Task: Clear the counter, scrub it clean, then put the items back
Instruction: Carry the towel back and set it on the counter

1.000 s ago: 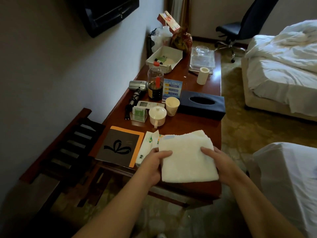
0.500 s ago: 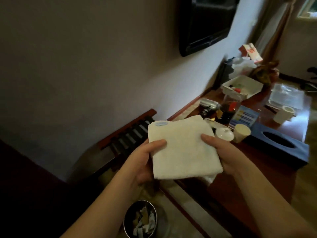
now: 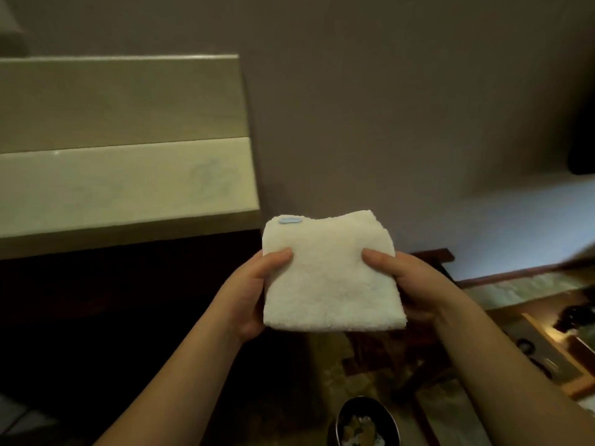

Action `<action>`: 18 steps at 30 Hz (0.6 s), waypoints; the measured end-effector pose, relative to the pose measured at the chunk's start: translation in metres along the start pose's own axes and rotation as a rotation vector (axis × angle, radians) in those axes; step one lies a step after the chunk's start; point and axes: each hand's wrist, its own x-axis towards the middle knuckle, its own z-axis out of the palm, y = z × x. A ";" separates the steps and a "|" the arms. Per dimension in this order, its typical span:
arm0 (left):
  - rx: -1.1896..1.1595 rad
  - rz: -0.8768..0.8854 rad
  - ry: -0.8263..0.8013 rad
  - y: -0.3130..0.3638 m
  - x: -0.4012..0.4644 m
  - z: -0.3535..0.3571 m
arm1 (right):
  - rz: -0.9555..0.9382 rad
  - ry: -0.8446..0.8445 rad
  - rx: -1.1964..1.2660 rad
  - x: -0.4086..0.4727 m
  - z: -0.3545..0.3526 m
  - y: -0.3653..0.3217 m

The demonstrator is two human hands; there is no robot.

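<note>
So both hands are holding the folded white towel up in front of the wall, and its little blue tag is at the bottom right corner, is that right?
Not quite. The blue tag sits at the towel's top left corner, not the bottom right, as the head view shows. The rest holds: the left hand and right hand both hold the folded white towel up in front of the wall.

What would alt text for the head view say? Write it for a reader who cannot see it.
A folded white towel is held up in the air by both edges, the left hand and right hand each pinching it with a thumb on top. Behind it is a plain wall; a small bin sits on the floor below.
</note>
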 end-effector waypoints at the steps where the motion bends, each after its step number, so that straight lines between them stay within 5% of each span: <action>1: -0.005 0.025 0.031 0.013 -0.012 -0.022 | 0.001 -0.021 -0.025 0.008 0.028 0.000; 18: -0.158 0.300 0.484 0.164 -0.161 -0.261 | -0.085 -0.255 -0.234 0.117 0.381 -0.002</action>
